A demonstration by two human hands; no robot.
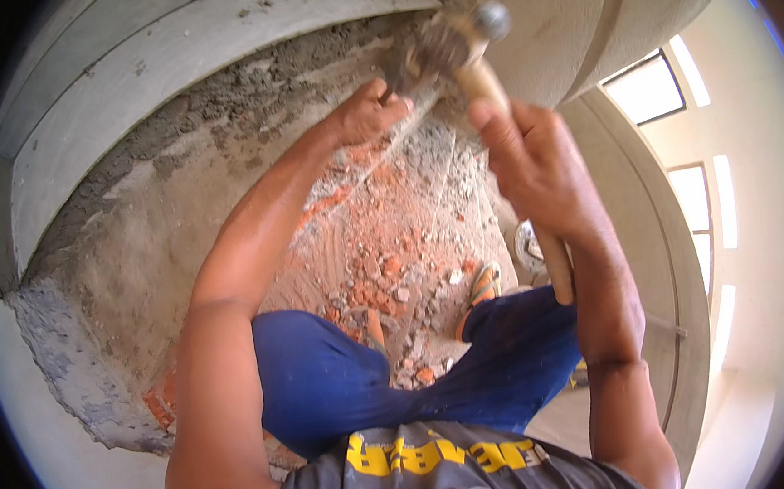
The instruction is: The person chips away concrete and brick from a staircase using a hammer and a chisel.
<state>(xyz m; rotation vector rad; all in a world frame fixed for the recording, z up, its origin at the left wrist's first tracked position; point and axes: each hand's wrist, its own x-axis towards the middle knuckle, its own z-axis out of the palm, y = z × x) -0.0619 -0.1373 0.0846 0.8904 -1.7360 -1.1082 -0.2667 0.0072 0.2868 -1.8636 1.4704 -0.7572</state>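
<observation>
My right hand [536, 159] is closed round the wooden handle of a ball-peen hammer [483, 85], whose blurred metal head is raised near the top centre. To the left of the hammer head, my left hand [370, 113] grips a thin dark metal tool [388, 96], perhaps a chisel; most of it is hidden by the fingers and by blur. Behind both hands lies a strip of rough mortar [238, 95] along a pale curved slab. Where the dark tool's tip sits cannot be told.
Broken brick and mortar rubble [381, 279] covers the floor between my feet. A chipped wall edge [66, 356] with exposed brick [161, 400] stands at the left. A round metal vessel [528, 245] is beside my right foot. Curved plastered walls [636, 227] rise at the right, below windows.
</observation>
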